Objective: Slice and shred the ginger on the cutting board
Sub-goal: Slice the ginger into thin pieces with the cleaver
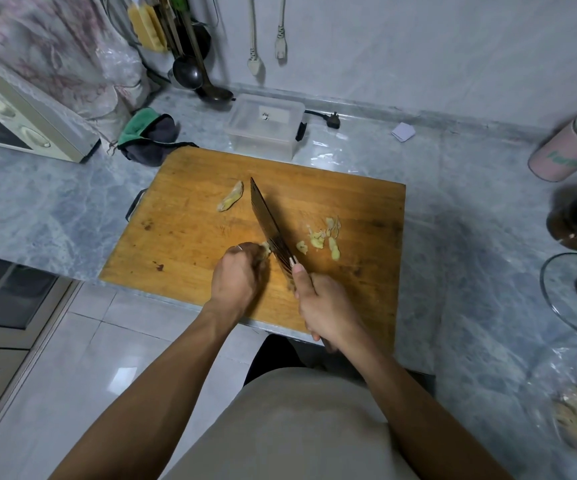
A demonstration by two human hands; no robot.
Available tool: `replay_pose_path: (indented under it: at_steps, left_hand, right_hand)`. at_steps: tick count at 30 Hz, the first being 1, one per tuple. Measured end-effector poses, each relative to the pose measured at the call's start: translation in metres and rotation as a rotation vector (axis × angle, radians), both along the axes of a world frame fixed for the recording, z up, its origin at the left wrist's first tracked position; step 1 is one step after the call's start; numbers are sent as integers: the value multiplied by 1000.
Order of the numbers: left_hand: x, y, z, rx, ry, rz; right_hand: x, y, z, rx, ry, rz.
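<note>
1. The right hand point(328, 313) clenches the knife point(269, 225) handle, thumb along the spine; the left hand point(237, 275) curls over a small ginger piece point(265, 249), pinning it against the blade's flat.
2. Best practice, I judge — keep those fingertips tucked back and take thin, even cuts.
3. Cut slices point(325, 237) lie right of the blade on the cutting board point(183, 233); one uncut piece point(230, 201) waits farther back.
4. The pink canister point(571, 152) bears green lettering — unreadable.

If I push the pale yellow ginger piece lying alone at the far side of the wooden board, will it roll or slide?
The lone pale yellow ginger piece looks long, irregular and rather flat, so it would probably slide or pivot, not roll. It seems small, likely light. Its pale surface may be moist, perhaps slightly slippery on the wooden cutting board.
</note>
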State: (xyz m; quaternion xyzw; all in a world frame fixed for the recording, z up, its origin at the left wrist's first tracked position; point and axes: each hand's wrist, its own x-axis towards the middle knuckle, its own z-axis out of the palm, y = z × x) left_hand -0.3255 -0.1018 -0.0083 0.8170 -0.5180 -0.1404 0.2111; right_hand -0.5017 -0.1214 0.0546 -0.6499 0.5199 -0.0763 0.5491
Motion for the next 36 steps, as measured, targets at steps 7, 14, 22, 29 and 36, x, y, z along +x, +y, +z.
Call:
replay_pose_path:
  at_steps: [7,14,22,29,36]
  left_hand:
    - [-2,1,-4,-18,-15,9]
    - [0,1,-10,-44,-15,7]
    - [-3,1,-9,-65,2,35]
    - [-1,2,-13,-50,11,54]
    - [3,4,-15,-47,80,66]
  right_hand:
    - [6,2,-1,-15,23,1]
    - [10,1,-2,-35,46,22]
    - [21,-5,-9,-87,70,57]
    - [33,-4,-20,-50,102,52]
    - [24,-11,-15,-54,75,-3]
